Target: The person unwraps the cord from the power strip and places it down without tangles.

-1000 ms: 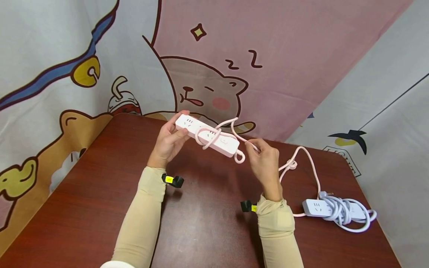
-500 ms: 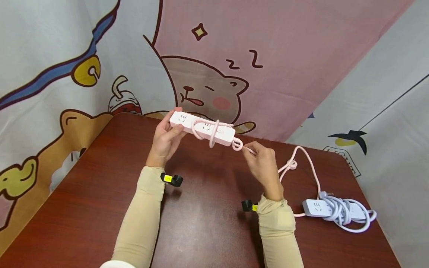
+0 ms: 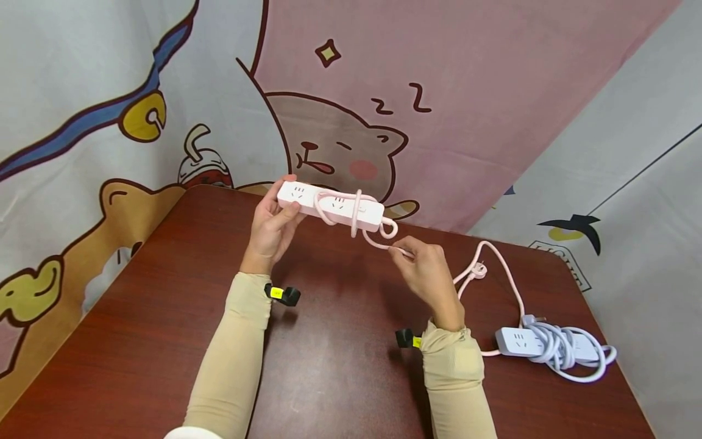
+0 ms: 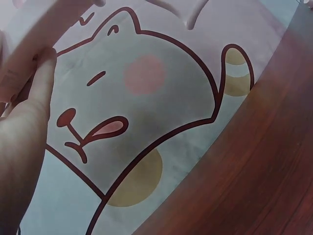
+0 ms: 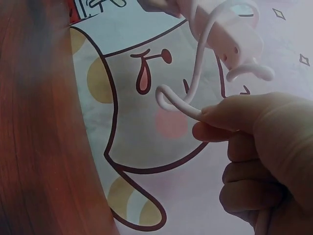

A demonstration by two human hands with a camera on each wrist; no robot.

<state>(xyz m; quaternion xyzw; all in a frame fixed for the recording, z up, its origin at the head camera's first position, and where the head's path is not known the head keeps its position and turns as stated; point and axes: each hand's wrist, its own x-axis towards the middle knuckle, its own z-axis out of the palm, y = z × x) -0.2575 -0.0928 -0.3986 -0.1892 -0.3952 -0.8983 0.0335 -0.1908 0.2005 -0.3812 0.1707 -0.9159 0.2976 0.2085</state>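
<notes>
A pale pink power strip (image 3: pixel 307 198) is held above the table, its left end gripped by my left hand (image 3: pixel 271 228) with the thumb on the front face. Its pink cord (image 3: pixel 356 213) loops round the strip's right half. Between thumb and forefinger, my right hand (image 3: pixel 430 274) pinches the cord below and right of the strip. In the right wrist view the pinched cord (image 5: pixel 181 105) bends and rises toward the power strip (image 5: pixel 232 39). Only part of the power strip (image 4: pixel 34 39) shows in the left wrist view, beside the left thumb.
On the table's right side lies a white power strip (image 3: pixel 515 341) wound with its grey-white cord (image 3: pixel 556 344). The pink cord's plug (image 3: pixel 479 270) and a slack loop rest behind my right wrist. A printed curtain (image 3: pixel 460 122) hangs behind the brown table (image 3: pixel 329 366).
The power strip has risen slightly left and tilted more level. My right hand has moved a little lower, drawing the cord from above the strip round to below it.
</notes>
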